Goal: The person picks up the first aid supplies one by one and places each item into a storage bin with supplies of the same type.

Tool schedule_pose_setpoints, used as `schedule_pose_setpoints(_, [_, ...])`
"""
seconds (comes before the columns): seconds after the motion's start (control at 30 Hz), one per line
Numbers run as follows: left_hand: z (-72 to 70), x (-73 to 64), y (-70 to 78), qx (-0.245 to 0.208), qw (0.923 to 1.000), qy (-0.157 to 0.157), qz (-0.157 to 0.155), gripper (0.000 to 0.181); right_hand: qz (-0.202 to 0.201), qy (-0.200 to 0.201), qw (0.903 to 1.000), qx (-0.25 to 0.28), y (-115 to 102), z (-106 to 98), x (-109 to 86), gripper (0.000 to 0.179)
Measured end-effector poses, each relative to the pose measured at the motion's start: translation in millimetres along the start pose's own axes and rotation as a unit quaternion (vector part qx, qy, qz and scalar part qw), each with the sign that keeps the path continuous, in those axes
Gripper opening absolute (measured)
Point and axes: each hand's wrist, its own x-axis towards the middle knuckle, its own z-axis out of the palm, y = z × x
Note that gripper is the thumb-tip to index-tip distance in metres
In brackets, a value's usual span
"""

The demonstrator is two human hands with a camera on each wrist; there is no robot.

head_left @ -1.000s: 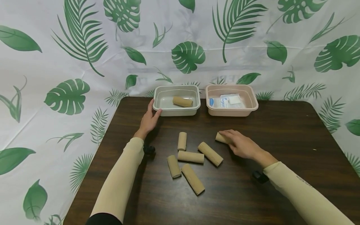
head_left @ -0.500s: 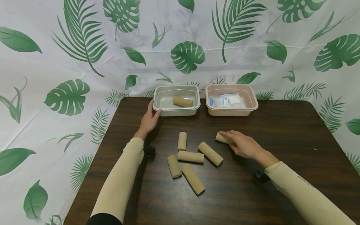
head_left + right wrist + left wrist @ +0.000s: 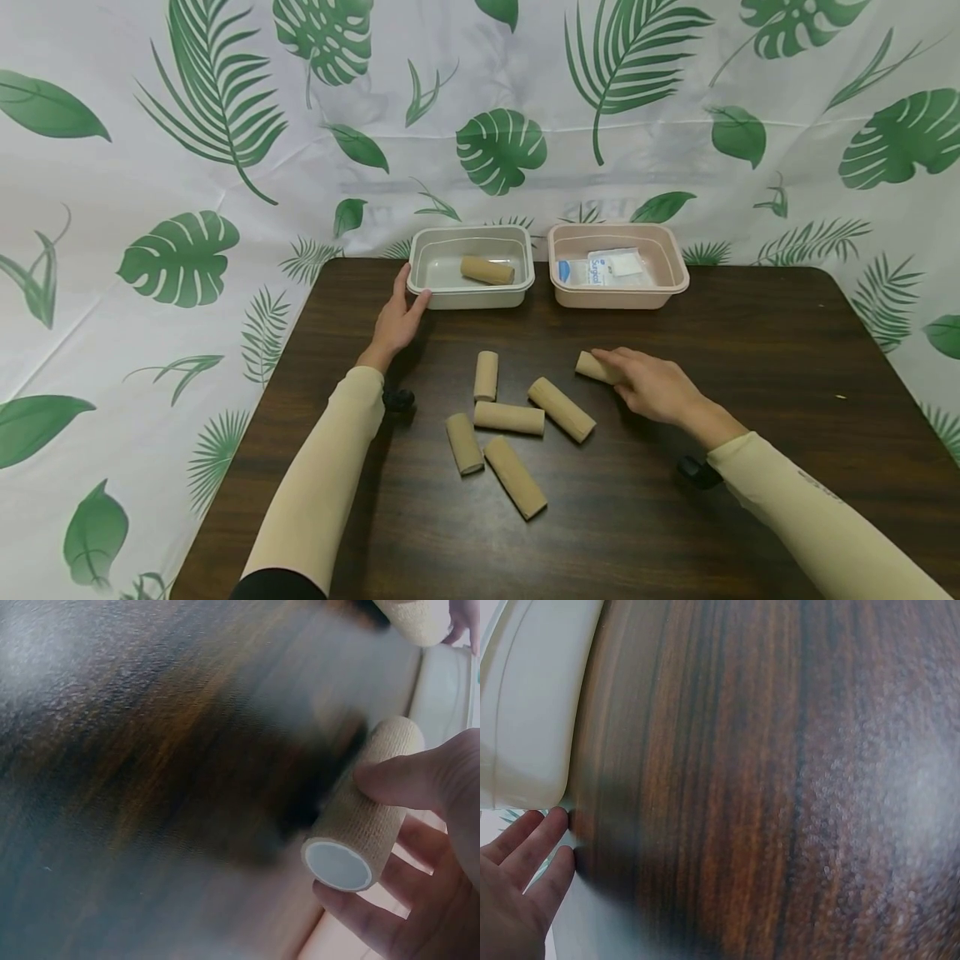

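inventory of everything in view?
table: 1, dark brown, foreground
backdrop: 1, white with green leaves, behind table
grey bin: 1, pale grey, table's back edge
pink bin: 1, pale pink, right of grey bin
packets: count unclear, white/blue, in pink bin
binned roll: 1, tan, in grey bin
loose rolls: 5, tan, table centre
held roll: 1, tan, right of loose rolls
wrist devices: 2, black, at wrists
sleeves: 2, cream, forearms
dark band: 1, black, left arm
left hand: 1, touching grey bin's left end
right hand: 1, pinching held roll
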Motion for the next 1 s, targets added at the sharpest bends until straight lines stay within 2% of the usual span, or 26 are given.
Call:
schedule_pose_setpoints(0.23, [-0.1, -1.6, -0.5, 0.000, 1.0000, -0.002, -0.004, 0.070, -0.021, 0.014, 0.9997, 0.007, -6, -5, 5.6, 0.060])
schedule_pose_setpoints(0.43, [-0.9, -2.4, 0.4, 0.000, 1.0000, -0.004, -0.004, 0.070, -0.049, 0.035, 0.9981, 0.011, -19, -14, 20.5, 0.059])
schedule_pose_setpoints(0.67, [-0.5, -1.8, 0.4, 0.001, 1.0000, -0.003, -0.008, 0.069, -0.076, 0.069, 0.9947, 0.013, -40, -30, 62.9, 0.061])
schedule_pose_setpoints(0.87, [0.2, -1.7, -0.7, 0.003, 1.0000, -0.001, -0.005, 0.070, -0.100, 0.074, 0.9922, 0.003, -57, -38, 103.1, 0.059])
schedule_pose_setpoints(1.0, [0.4, -1.6, -0.1, 0.001, 1.0000, 0.003, 0.001, 0.070, -0.100, 0.084, 0.9914, 0.013, -65, -41, 126.6, 0.054])
